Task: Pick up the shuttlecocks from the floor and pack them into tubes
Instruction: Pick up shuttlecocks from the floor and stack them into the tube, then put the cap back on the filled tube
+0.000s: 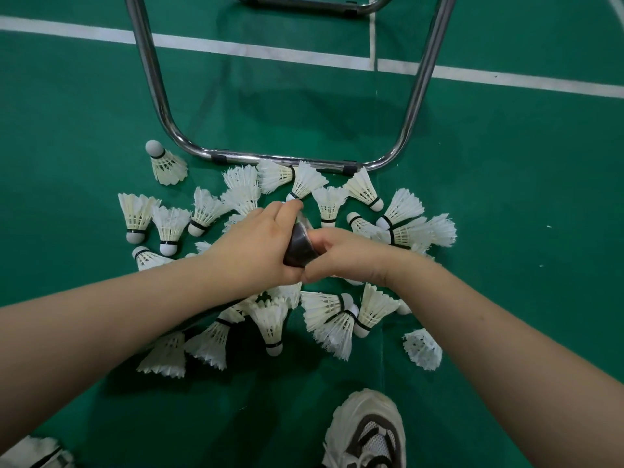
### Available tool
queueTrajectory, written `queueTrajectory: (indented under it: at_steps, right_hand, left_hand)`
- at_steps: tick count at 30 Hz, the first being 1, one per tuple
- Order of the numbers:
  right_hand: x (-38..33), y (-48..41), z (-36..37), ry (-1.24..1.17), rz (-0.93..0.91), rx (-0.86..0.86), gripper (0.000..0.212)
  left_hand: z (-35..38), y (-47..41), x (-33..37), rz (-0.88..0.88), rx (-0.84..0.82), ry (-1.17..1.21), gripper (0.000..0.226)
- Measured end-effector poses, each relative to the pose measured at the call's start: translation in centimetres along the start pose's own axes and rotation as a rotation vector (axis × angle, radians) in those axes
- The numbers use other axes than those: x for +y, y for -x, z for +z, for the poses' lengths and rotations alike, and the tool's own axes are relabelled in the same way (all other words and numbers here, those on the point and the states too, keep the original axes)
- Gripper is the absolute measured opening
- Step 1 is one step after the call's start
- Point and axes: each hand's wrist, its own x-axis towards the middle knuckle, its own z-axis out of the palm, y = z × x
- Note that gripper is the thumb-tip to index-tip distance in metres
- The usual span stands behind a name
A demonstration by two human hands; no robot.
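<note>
Several white feather shuttlecocks lie scattered on the green court floor in the middle of the head view. Above the pile, both hands meet on a dark tube whose end points toward me. My left hand grips the tube from the left, fingers wrapped over its far side. My right hand holds it from the right, fingers curled round its near end. Most of the tube is hidden by the hands, and its inside cannot be seen.
A chrome tubular frame rests on the floor just behind the pile. White court lines cross the far floor. My white and brown shoe stands at the bottom, another shoe at bottom left. One shuttlecock stands apart at left.
</note>
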Motion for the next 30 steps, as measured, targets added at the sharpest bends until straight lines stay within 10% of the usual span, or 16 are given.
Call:
queueTrajectory:
  at_steps: [30]
  right_hand:
    - [-30.2,4.3,0.4,0.448,-0.755,0.592,0.008]
  left_hand:
    - [-28.6,10.4,-4.1,0.131,0.658,0.196,0.072]
